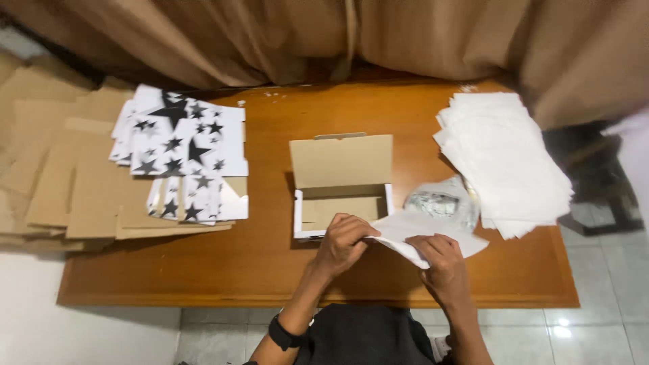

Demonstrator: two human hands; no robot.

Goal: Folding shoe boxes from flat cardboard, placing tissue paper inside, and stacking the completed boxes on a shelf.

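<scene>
Flat cardboard: a heap of unfolded brown cardboard blanks (pixel 61 176) lies at the far left, partly hanging over the edge of the wooden surface (pixel 270 263)
Star sheets: white flattened box blanks printed with black stars (pixel 182 138) rest in a stack on top of that cardboard, with a smaller bunch (pixel 193 199) just in front of them
Open box: a small cardboard box (pixel 338 203), white outside and brown inside, sits near the middle with its lid standing up
Left hand: the left hand (pixel 343 242), a black band on its wrist, sits at the box's front edge, fingers pinched on the left end of a white tissue sheet (pixel 419 233)
Right hand: the right hand (pixel 438 260) has its fingers clenched on the sheet's right part, just beside the box
Clear bag: a crumpled clear plastic bag (pixel 443 203) lies just behind the sheet
Paper pile: a loose pile of white tissue sheets (pixel 503 159) fills the right end, under the brown curtain (pixel 405 34)
</scene>
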